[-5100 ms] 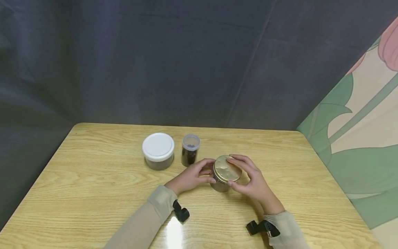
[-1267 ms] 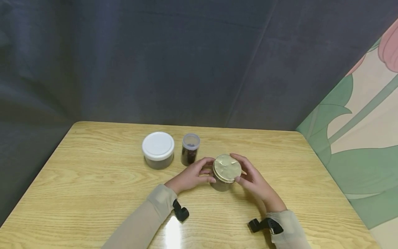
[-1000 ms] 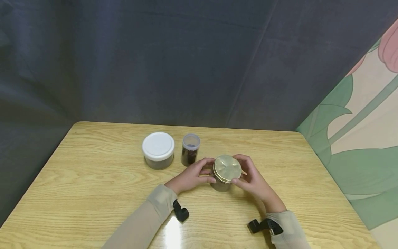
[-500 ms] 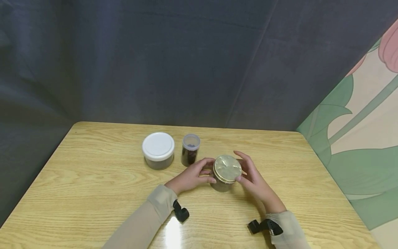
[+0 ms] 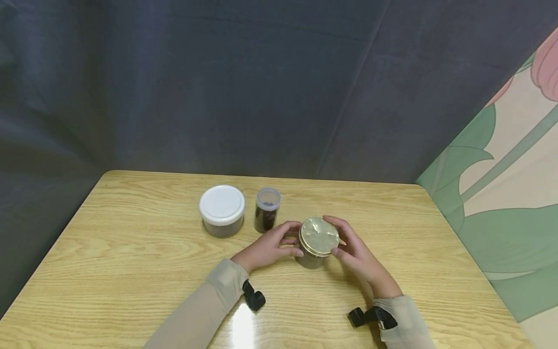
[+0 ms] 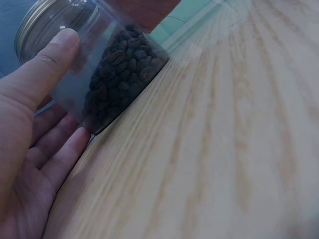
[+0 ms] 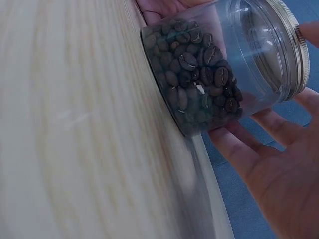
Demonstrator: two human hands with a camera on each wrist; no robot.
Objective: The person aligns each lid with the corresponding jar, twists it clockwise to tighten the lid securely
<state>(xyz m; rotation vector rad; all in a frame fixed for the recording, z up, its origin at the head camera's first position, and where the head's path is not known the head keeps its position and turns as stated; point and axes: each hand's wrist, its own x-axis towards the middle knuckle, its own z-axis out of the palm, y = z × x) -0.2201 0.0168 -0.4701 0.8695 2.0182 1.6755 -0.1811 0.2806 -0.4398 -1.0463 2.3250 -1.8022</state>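
Observation:
A clear jar (image 5: 308, 262) stands upright on the table in front of me, with a gold metal lid (image 5: 319, 235) on it. Both wrist views show dark roasted coffee beans (image 6: 124, 69) filling its lower part. My left hand (image 5: 271, 246) holds the jar's body from the left, thumb in front and fingers behind. On the right side, my right hand (image 5: 359, 254) has its thumb and index finger at the lid's rim. In the right wrist view the thumb touches the lid's ridged edge (image 7: 300, 45), while other fingers lie beside the jar.
A round tub with a white lid (image 5: 222, 204) stands to the left on the wooden table (image 5: 131, 271). Between it and the jar is a small clear container (image 5: 265, 218) with dark contents, close behind my left hand. A dark cloth (image 5: 244, 97) hangs behind the table.
The right fingers have moved from the lid's top to its rim. The index finger lifted off half a second ago and is back at the rim. Left hand and jar stay put.

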